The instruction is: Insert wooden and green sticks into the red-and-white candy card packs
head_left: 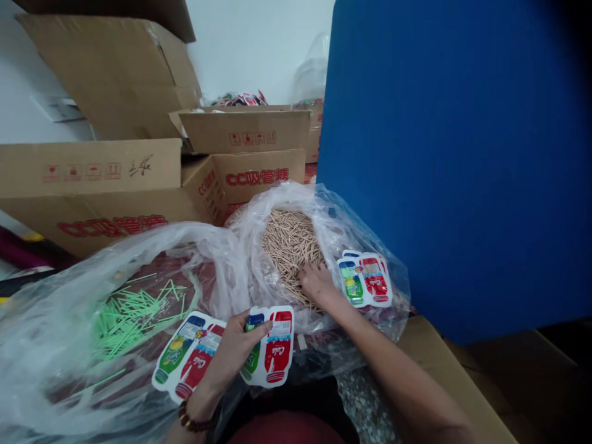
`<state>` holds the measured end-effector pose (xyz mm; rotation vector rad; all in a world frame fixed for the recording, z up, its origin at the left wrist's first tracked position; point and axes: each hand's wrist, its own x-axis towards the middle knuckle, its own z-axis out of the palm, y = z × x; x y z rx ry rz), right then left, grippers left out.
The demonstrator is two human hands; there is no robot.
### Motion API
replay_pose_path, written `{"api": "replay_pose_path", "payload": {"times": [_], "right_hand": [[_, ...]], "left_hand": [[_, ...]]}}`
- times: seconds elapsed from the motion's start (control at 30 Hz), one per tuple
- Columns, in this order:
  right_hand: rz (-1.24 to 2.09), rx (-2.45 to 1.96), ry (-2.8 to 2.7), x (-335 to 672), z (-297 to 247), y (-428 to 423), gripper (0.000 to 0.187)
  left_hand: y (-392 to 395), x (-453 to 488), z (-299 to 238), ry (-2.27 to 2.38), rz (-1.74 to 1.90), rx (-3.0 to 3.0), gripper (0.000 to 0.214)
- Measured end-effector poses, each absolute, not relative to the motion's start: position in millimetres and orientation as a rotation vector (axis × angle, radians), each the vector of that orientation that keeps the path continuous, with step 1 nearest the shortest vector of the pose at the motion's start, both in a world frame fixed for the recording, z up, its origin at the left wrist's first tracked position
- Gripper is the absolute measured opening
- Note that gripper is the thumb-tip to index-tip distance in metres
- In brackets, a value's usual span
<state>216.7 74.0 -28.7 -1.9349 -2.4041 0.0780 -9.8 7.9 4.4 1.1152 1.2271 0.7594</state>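
Observation:
My left hand (234, 351) is closed on a printed bottle-shaped packet (272, 346), thumb across its top. Beside it, under my wrist, lies another such packet (182, 356). My right hand (317, 282) reaches into a clear plastic bag (324, 209) of tan straws (289, 243), fingers curled down into the pile; whether it grips any is hidden. A small stack of the same printed packets (365, 279) rests on the bag's right edge, next to my right hand.
A second clear bag (69, 290) at left holds green straws (132, 311). Cardboard boxes (92, 185) with red print stand stacked behind. A tall blue panel (453, 160) closes off the right side. A cardboard flap (444, 370) lies under my right forearm.

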Motion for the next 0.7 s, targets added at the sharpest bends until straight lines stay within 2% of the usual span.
{"api": "replay_pose_path", "payload": {"times": [0.37,0.7], "right_hand": [[0.236,-1.972,-2.102,207,-25,65,0.031],[0.548,-1.686,-1.737,181,-54,54,0.025]], "left_hand": [[2,-13,4,1.201,0.711,1.076,0.026],[13,-18,23,1.239,0.915,0.940,0.029]]}}
